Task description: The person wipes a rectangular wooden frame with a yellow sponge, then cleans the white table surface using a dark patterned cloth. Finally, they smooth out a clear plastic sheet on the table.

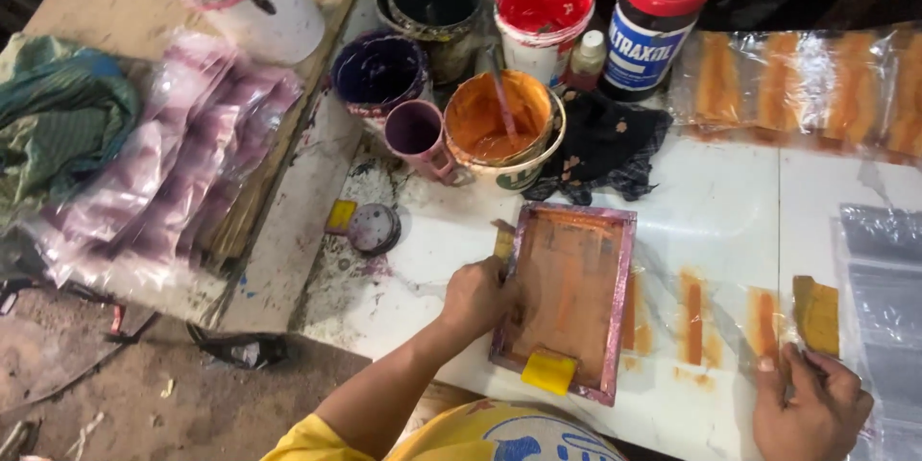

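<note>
- Left hand (pixel 475 296) is curling tight round the left edge of the print frame (pixel 567 298), w/ a small yellow pad (pixel 503 242) just above it
- The frame is lying flat on the white table (pixel 730 211), a yellow scraper (pixel 548 372) sitting at its near end
- Right hand (pixel 810 406) is pinching the clear plastic sheet (pixel 711 327) w/ orange stripes, fingers bent
- An orange paint tub (pixel 501 127) is standing behind the frame, a purple cup (pixel 418 134) beside it
</note>
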